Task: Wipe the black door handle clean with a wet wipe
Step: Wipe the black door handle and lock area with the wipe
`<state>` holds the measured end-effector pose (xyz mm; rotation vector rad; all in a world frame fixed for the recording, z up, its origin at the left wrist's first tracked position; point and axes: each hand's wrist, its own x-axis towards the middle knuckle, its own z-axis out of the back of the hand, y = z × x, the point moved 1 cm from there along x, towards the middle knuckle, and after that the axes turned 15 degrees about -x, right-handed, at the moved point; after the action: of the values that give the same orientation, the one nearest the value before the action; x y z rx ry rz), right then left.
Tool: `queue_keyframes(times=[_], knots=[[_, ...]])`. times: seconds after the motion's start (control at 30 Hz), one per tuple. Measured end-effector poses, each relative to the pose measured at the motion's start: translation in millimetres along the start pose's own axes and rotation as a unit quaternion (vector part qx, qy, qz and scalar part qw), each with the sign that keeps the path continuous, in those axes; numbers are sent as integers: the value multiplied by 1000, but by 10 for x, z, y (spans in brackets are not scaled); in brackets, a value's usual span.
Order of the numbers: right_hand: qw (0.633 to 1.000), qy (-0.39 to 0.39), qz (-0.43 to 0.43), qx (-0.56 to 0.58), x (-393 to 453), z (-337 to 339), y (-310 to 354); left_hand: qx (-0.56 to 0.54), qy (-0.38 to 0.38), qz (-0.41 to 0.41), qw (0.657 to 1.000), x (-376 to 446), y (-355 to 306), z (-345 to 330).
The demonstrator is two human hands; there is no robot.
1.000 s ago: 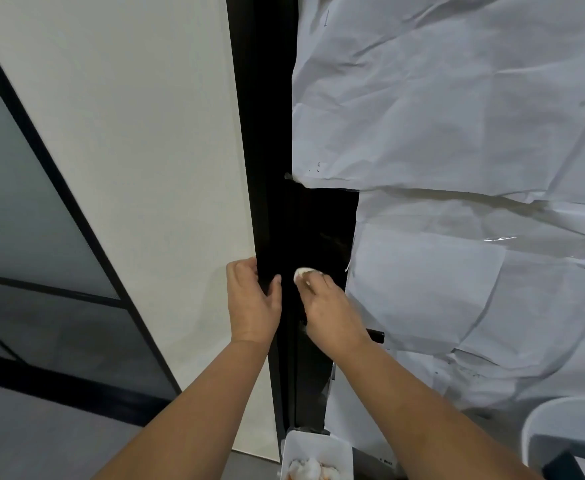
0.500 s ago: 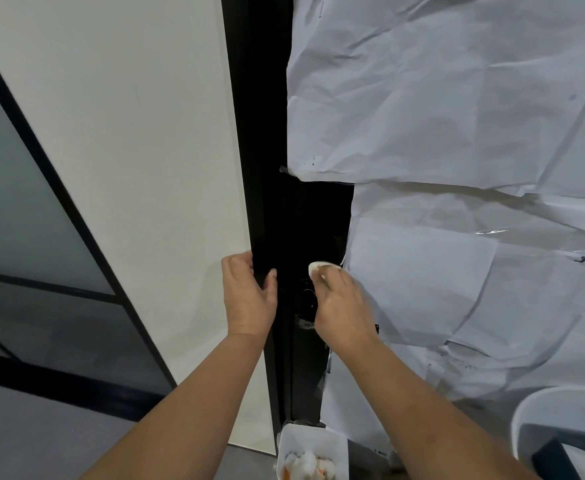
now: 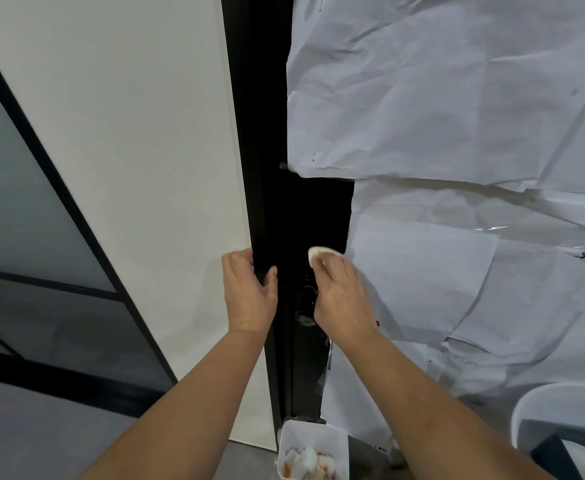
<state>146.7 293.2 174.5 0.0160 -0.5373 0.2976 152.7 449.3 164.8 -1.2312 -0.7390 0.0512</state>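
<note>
- Near the middle of the frame, a tall matte black door edge (image 3: 267,150) runs top to bottom between a smooth cream wall panel (image 3: 128,150) on the left and crumpled white paper sheets (image 3: 457,98) taped over the door on the right.
- The left hand (image 3: 249,296) is clamped on the black door edge, fingers curled round its left side and thumb pressed on the front.
- The right hand (image 3: 341,296) is closed on a small, soft, folded white wet wipe (image 3: 320,252), which sticks out past the fingertips and lies against the dark strip.
- The glossy black door handle (image 3: 307,299) sits just left of the right hand, between the two hands, mostly lost in the dark.
- At the bottom centre stands a white rectangular plastic bin (image 3: 313,438) holding crumpled used wipes.
- A rounded white plastic container rim (image 3: 540,396) shows at the lower right.
</note>
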Motion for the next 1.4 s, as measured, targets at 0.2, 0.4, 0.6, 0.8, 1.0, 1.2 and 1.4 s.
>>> queue_keyframes(times=[0.2, 0.4, 0.6, 0.8, 1.0, 1.2, 1.4], knots=[[997, -63, 36, -10, 392, 252, 140, 1, 4, -4, 1000, 7, -19, -1], [997, 23, 72, 11, 181, 86, 158, 12, 7, -3, 1000, -2, -38, 14], [993, 91, 73, 36, 98, -22, 130, 9, 16, 12, 1000, 17, -52, 38], [988, 50, 136, 51, 95, -61, 208, -1, 39, 11, 999, 27, -103, 109], [985, 79, 149, 16, 76, -185, 304, -5, 44, 15, 999, 31, -129, 118], [991, 68, 102, 43, 88, -136, 270, 12, 41, 15, 999, 29, -117, 110], [999, 26, 26, 31, 26, -82, 110, 32, 7, 34, 999, 15, -120, 25]])
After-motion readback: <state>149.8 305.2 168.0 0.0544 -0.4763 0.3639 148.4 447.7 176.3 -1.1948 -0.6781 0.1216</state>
